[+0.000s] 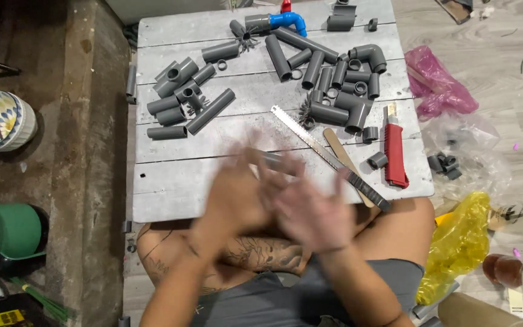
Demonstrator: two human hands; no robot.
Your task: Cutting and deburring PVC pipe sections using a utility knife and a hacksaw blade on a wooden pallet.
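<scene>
Both hands, left [231,203] and right [310,212], are blurred and held together; whether the grey pipe stub [272,158] is clamped cannot be told. Stub is seen at 12 o'clock of hands. Saw [328,156] lies at 1 o'clock; blade could be brushed.

A: What is the low board [171,188] made of?

B: Painted grey wooden planks, matt and scuffed. On it lie grey pipe pieces [210,112], dull smooth plastic.

A: And the saw blade [310,136]?

B: Bare metal, faintly shiny, right of those pipes. Beside it, a red knife [396,154], glossy plastic. Right of the board, a yellow bag [458,242], thin crinkled shiny plastic.
</scene>
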